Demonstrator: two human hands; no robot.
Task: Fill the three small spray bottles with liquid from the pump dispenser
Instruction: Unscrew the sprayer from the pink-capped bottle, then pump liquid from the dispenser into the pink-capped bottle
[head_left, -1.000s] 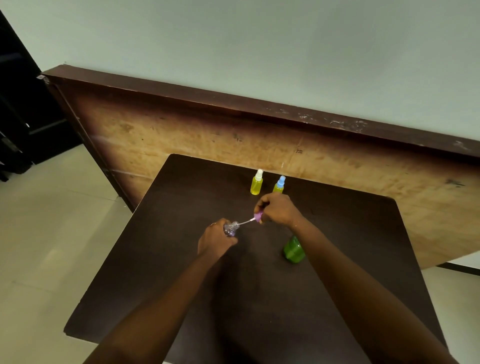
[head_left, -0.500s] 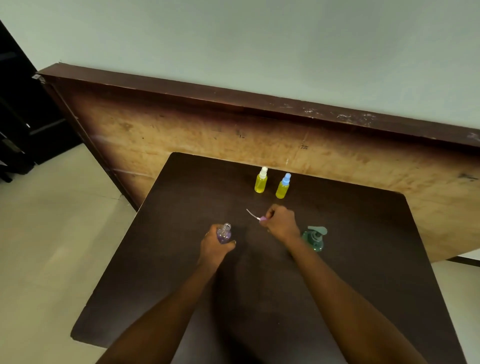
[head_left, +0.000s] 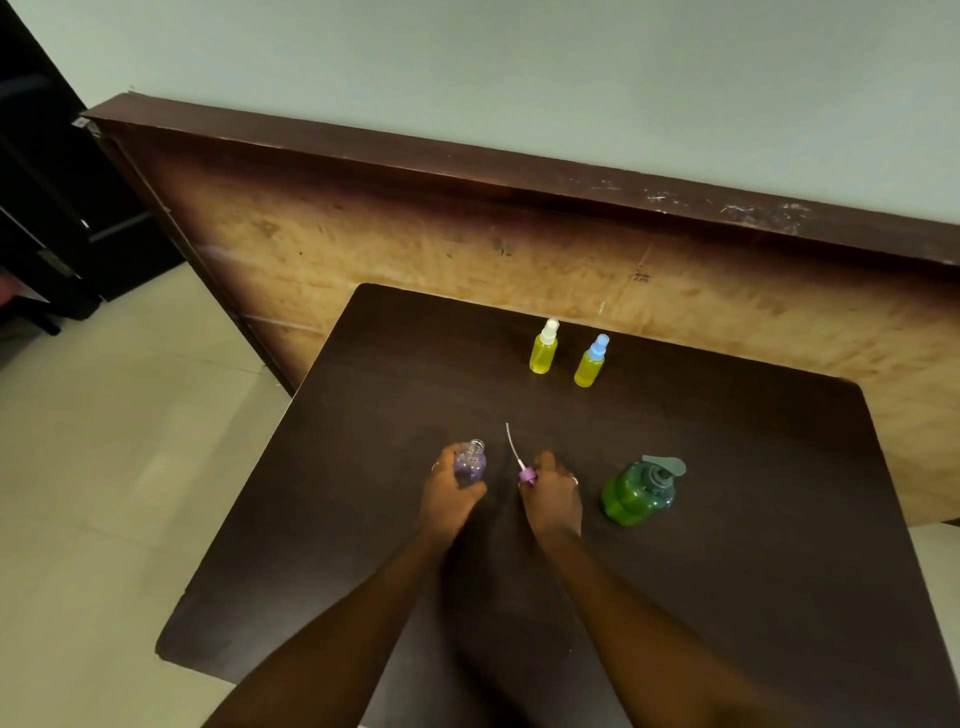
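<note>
Fingers of the left hand (head_left: 448, 493) wrap the open purple bottle (head_left: 471, 462) standing on the table (head_left: 727, 571); the right hand (head_left: 551, 493) pinches its pink spray top (head_left: 525, 474), beside the green dispenser (head_left: 636, 493).

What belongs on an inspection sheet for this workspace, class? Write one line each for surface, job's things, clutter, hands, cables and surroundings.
Surface: dark table, bare apart from the job's things.
Job's things: purple bottle upright, neck open; spray cap off, its dip tube pointing away from the person; white-capped bottle and blue-capped bottle capped, yellow inside, side by side at the far edge; green pump dispenser upright at right.
Clutter: nothing seen.
Hands: left hand holds the purple bottle; right hand pinches the spray cap.
Cables: nothing seen.
Surroundings: wooden board against the wall; tiled floor.
</note>
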